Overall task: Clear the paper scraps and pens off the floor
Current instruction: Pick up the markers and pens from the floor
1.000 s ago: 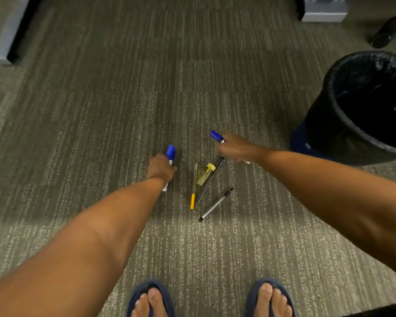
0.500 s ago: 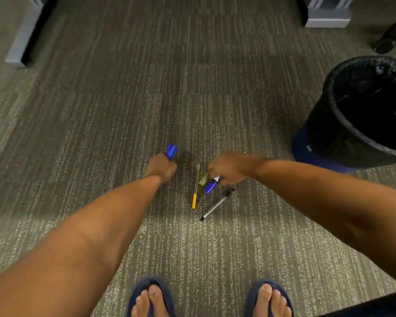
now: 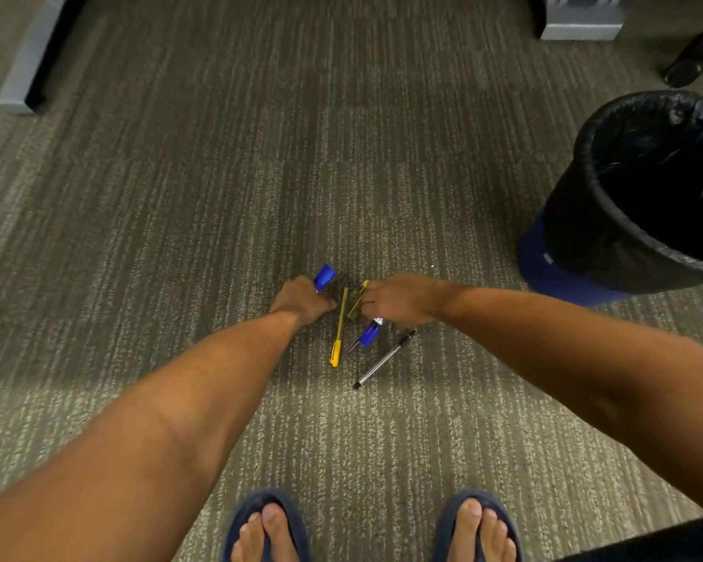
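My left hand [image 3: 301, 300] is closed around a blue-capped marker [image 3: 324, 276], whose cap sticks out above the fist. My right hand [image 3: 398, 298] holds a second blue-capped marker [image 3: 369, 333], cap pointing down and left, and its fingers rest on a yellow highlighter [image 3: 356, 304] on the carpet. Between the hands lies a thin yellow pen [image 3: 338, 330]. A silver-and-black pen [image 3: 384, 358] lies diagonally just below my right hand. A dark pen [image 3: 354, 346] is partly hidden under the marker. No paper scraps are visible.
A black-lined trash bin [image 3: 609, 221] stands at the right on a blue base. Grey furniture feet sit at the far left [image 3: 21, 75] and far right [image 3: 581, 22]. A chair caster [image 3: 684, 68] is at the top right. My sandalled feet [image 3: 366, 529] stand at the bottom.
My right hand, carrying the blue marker, came down and left from the open carpet onto the cluster of pens, now touching the yellow highlighter. My left hand stayed closed on its marker.
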Available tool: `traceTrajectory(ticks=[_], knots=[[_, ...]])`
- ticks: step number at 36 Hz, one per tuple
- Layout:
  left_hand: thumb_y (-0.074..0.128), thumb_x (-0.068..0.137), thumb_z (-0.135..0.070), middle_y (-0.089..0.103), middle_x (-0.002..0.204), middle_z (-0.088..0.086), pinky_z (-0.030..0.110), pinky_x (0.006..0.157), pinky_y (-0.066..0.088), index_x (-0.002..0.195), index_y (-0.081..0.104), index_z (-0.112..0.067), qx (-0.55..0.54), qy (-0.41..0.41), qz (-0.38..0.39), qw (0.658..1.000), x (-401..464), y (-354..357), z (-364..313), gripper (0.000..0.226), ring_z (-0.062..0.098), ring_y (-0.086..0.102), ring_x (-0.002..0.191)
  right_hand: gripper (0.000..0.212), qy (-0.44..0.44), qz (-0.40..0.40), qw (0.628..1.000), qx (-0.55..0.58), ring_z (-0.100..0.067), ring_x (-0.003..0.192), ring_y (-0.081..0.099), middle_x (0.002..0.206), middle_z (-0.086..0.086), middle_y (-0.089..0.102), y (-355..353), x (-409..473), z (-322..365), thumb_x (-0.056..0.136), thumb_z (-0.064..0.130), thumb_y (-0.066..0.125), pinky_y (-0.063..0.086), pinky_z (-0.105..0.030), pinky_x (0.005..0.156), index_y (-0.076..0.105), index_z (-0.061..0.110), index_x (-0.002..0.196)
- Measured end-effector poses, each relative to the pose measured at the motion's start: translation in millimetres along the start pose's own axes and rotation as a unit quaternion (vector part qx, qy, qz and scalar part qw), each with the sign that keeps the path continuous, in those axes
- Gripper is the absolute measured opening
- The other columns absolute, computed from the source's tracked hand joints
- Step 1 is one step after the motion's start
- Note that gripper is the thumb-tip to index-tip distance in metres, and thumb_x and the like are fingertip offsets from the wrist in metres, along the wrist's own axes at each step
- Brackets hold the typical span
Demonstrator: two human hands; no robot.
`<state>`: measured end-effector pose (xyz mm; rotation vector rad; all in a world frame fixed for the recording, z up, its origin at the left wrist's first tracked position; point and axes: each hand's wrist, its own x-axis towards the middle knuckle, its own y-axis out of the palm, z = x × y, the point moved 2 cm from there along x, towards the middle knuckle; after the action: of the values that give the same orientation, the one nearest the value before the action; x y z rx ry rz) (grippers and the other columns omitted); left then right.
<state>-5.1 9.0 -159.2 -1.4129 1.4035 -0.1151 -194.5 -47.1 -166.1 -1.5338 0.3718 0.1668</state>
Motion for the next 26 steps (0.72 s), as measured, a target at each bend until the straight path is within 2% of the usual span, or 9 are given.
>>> traceTrajectory(ticks=[2,4,8,11,13,15,18,21,26], knots=[[0.075,0.08,-0.039,0.059,0.097,0.008,0.031,0.071,0.044,0.118,0.057,-0.008,0.01,-0.002,0.002,1.0,-1,0,0,0.053,0.023,0.058,0.085,0.038,0.03,-0.002,0.999,0.034,-0.022,0.094,0.054,0.098,-0.003,0.06,-1,-7,-6,0.081,0.006,0.067,0.039,-0.032,0.06,0.053,0.018,0.114],[0.075,0.08,-0.039,0.061,0.1,0.009,0.032,0.072,0.045,0.12,0.056,-0.007,0.013,-0.003,0.005,1.0,-1,1,0,0.054,0.024,0.059,0.086,0.042,0.052,0.003,0.997,0.06,-0.023,0.087,0.055,0.094,-0.005,0.057,-1,-14,-10,0.082,0.008,0.066,0.048,-0.036,0.065,0.046,0.019,0.117],[0.074,0.082,-0.037,0.065,0.113,0.015,0.037,0.085,0.052,0.12,0.057,-0.006,0.022,0.011,0.008,1.0,-2,3,-3,0.052,0.03,0.064,0.101,0.048,0.082,-0.006,0.992,0.098,-0.019,0.082,0.053,0.088,-0.002,0.057,4,-29,-13,0.084,0.009,0.063,0.049,-0.035,0.074,0.036,0.022,0.121],[0.076,0.081,-0.035,0.068,0.106,0.014,0.038,0.084,0.054,0.109,0.06,-0.007,0.001,0.02,0.01,1.0,-1,7,-7,0.043,0.029,0.068,0.094,0.034,0.091,0.014,0.989,0.117,-0.018,0.069,0.054,0.079,-0.003,0.056,9,-39,-10,0.089,0.016,0.057,0.055,-0.039,0.064,0.032,0.027,0.109],[0.078,0.079,-0.035,0.069,0.104,0.014,0.038,0.084,0.055,0.107,0.062,-0.007,0.001,0.027,0.011,1.0,-1,11,-9,0.042,0.027,0.068,0.091,0.02,0.077,0.024,0.991,0.105,-0.016,0.061,0.053,0.073,-0.002,0.056,11,-43,-7,0.096,0.032,0.051,0.056,-0.041,0.06,0.032,0.028,0.104],[0.079,0.077,-0.036,0.067,0.105,0.013,0.036,0.081,0.054,0.108,0.062,-0.007,0.013,0.03,0.006,0.999,-2,14,-10,0.045,0.026,0.066,0.091,0.024,0.05,0.029,0.994,0.09,-0.014,0.058,0.052,0.07,0.0,0.058,12,-45,-2,0.097,0.044,0.05,0.052,-0.036,0.058,0.035,0.028,0.103],[0.08,0.075,-0.037,0.066,0.109,0.015,0.036,0.082,0.054,0.111,0.062,-0.006,0.035,0.037,-0.008,0.999,-4,17,-13,0.051,0.029,0.066,0.097,0.03,0.025,0.033,0.995,0.089,-0.015,0.063,0.053,0.075,0.004,0.062,15,-43,5,0.092,0.049,0.059,0.041,-0.031,0.058,0.043,0.028,0.105],[0.077,0.077,-0.035,0.067,0.108,0.016,0.037,0.081,0.056,0.11,0.062,-0.006,0.038,0.038,-0.012,0.998,-5,20,-15,0.046,0.031,0.066,0.096,0.037,0.005,0.055,0.996,0.068,-0.015,0.071,0.057,0.083,0.003,0.064,22,-35,16,0.088,0.054,0.061,0.036,-0.03,0.058,0.049,0.026,0.107],[0.066,0.079,-0.025,0.066,0.111,0.023,0.04,0.084,0.056,0.112,0.062,-0.002,0.04,0.032,-0.011,0.999,-4,21,-16,0.04,0.038,0.066,0.1,0.035,0.014,0.098,0.99,0.096,-0.015,0.074,0.051,0.09,0.004,0.057,31,-20,24,0.085,0.047,0.068,0.031,-0.03,0.058,0.055,0.021,0.105]])
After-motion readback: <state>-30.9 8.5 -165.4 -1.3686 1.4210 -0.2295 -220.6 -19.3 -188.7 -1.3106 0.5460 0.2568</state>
